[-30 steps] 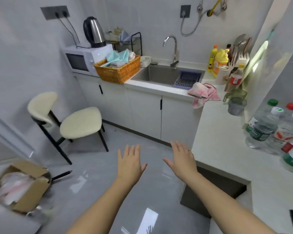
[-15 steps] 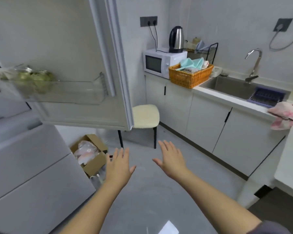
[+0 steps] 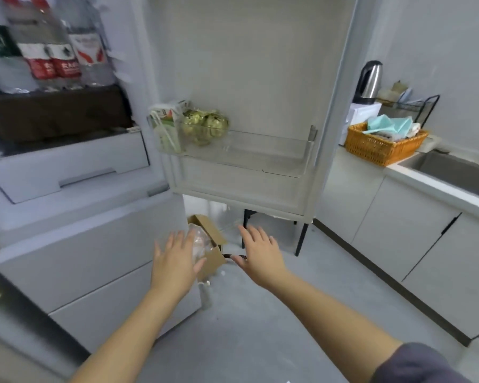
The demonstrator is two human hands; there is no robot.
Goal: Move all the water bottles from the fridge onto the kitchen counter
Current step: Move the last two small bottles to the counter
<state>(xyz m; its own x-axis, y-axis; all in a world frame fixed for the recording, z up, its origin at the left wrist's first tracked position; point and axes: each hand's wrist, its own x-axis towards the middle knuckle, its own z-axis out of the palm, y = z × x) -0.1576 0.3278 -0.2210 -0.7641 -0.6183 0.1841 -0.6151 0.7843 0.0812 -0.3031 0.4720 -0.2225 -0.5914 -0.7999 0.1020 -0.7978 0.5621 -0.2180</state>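
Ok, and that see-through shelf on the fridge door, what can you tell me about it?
The door shelf is a long, shallow bin that looks like clear plastic, so the pale lining shows through it. It sits level across the inside of the open fridge door, fixed at both ends, with a small upright tab at its right end. At its left end a green and white carton stands, with a bag of round greenish-gold things right beside it. Neither hand touches it.

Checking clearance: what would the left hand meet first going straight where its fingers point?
Likely the plastic bag in the cardboard box by the fridge; depth is unclear, so the left hand may pass above.
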